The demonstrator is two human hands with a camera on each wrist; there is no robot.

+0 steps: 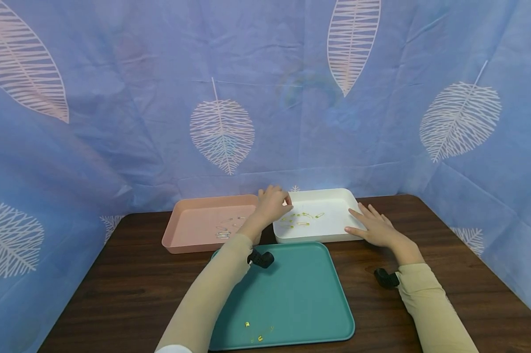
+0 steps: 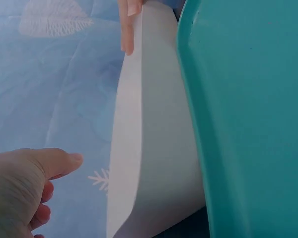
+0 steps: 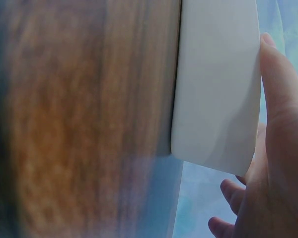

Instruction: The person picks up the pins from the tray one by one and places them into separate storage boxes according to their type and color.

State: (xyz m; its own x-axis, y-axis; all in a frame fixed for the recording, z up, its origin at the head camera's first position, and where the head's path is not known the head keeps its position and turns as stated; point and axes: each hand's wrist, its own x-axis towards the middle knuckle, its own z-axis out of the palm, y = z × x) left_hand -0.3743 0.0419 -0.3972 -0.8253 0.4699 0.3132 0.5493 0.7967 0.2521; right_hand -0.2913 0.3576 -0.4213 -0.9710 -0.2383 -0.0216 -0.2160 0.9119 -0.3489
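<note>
My left hand (image 1: 271, 206) hovers at the left end of a white tray (image 1: 336, 235), its fingers bent and the thumb near the index finger; I cannot tell whether a pin is between them. In the left wrist view, this hand (image 2: 20, 188) shows its thumb stretched out above curled fingers. Several yellow safety pins (image 1: 303, 223) lie in the white tray's left half. My right hand (image 1: 375, 228) spreads its fingers at the tray's right end. Seen from the right wrist, its thumb (image 3: 283, 79) lies along the white rim.
A pink tray (image 1: 190, 230) at the back left holds several silver safety pins (image 1: 223, 235). In front lies a teal tray (image 1: 300, 294) with a few small yellow pieces (image 1: 260, 338) near its front edge. All stand on a dark wooden table (image 1: 115, 289) before a blue leaf-patterned cloth (image 1: 283, 137).
</note>
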